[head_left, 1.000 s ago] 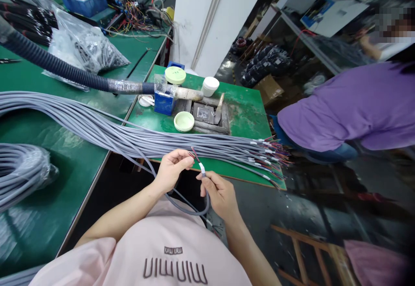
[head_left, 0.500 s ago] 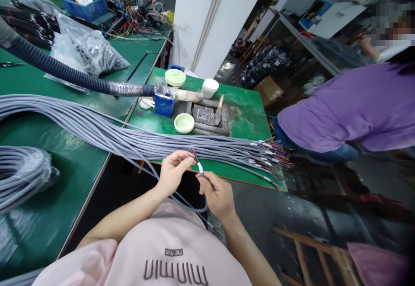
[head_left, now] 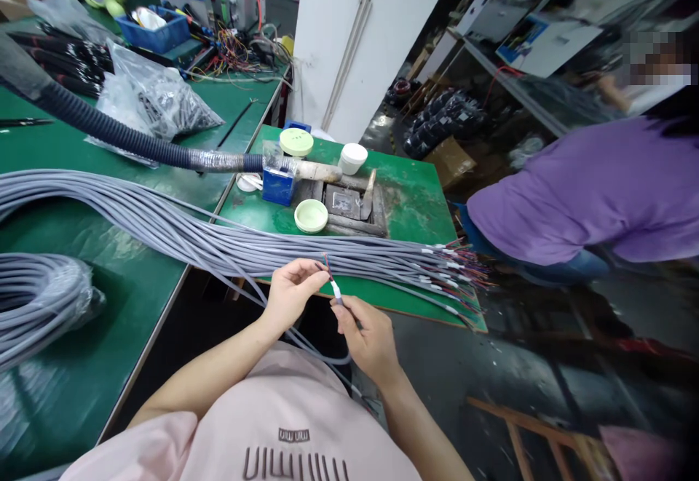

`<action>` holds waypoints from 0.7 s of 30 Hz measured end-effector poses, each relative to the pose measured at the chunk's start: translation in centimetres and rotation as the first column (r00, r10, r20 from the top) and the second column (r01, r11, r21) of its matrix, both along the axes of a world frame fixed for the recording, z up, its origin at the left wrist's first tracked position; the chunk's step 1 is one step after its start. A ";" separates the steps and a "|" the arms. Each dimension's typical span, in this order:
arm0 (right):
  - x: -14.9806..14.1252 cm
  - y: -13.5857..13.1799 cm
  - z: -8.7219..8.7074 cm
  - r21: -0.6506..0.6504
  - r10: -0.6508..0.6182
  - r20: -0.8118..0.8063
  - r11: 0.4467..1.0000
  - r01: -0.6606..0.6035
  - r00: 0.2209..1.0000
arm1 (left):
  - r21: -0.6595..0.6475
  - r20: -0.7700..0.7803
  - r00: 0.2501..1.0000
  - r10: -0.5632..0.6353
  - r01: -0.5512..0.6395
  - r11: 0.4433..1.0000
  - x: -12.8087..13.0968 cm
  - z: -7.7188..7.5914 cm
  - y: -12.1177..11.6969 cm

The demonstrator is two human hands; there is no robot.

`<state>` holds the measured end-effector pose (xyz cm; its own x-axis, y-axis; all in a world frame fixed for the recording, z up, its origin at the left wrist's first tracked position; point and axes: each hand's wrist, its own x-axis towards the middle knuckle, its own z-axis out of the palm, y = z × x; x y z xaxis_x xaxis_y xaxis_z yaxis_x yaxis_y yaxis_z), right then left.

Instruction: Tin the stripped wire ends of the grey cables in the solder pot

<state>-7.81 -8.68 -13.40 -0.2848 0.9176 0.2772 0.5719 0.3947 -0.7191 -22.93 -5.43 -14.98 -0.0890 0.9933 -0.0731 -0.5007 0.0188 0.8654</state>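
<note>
In front of my body, my right hand (head_left: 367,334) pinches the grey jacket of a cable (head_left: 337,295) just below its white-wrapped end. Thin coloured wires (head_left: 328,265) fan out above the white wrap, and the fingertips of my left hand (head_left: 295,288) are closed on them. The cable's grey length loops down below my hands. Just beyond them lies a thick bundle of grey cables (head_left: 306,249) across the green bench, its stripped ends (head_left: 456,266) with red and dark wires at the right edge.
A solder-stained pot (head_left: 344,202) sits in the bench, beside a pale green dish (head_left: 311,216), a white tub (head_left: 353,158) and a blue block (head_left: 278,185). A ribbed hose (head_left: 147,139) crosses from the left. Coiled cable (head_left: 38,303) lies at left; a person in purple (head_left: 573,190) is at right.
The view has shifted slightly, so the bench sits a little lower. My hands keep their grip on the cable and wires; the wires' tips are angled slightly differently.
</note>
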 end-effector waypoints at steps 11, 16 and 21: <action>-0.3 1.6 -0.7 -0.308 -0.069 -0.365 0.950 -0.051 0.928 | 0.344 -0.362 0.919 0.158 -0.026 0.939 0.6 -0.5 -0.5; -0.6 2.1 -0.6 -0.194 -0.096 -0.400 0.981 0.018 0.912 | 0.384 -0.455 0.868 0.200 -0.012 0.923 0.2 -0.4 -0.8; -0.7 2.0 -1.7 -0.082 -0.104 -0.526 0.994 0.072 0.844 | 0.264 -0.326 0.945 0.026 0.064 0.962 0.7 -0.4 -1.0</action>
